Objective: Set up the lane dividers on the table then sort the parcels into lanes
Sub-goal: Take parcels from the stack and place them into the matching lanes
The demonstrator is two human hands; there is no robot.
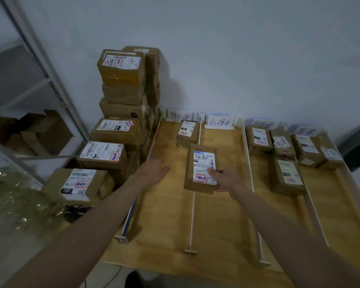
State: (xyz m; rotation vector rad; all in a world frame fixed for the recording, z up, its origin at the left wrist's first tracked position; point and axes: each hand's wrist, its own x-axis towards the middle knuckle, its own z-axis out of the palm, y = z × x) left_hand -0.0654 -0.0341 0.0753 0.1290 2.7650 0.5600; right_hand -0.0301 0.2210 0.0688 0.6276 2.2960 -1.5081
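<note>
My right hand (224, 177) grips a brown parcel with a white label (202, 167) by its near right corner, above the thin white divider (193, 215) between the first and second lanes. My left hand (155, 170) hovers with relaxed fingers over the left lane, near the leftmost divider (133, 206), holding nothing. One small parcel (188, 132) lies at the far end of the left lane. Several parcels (286, 175) lie in the right-hand lanes of the wooden table (222, 225). Handwritten lane signs (219, 122) stand along the wall.
A tall stack of labelled parcels (121, 94) rises left of the table, with lower ones (79, 183) stepping toward me. A metal shelving rack (29, 121) holds boxes at far left. A dark object (357, 146) sits at the right edge.
</note>
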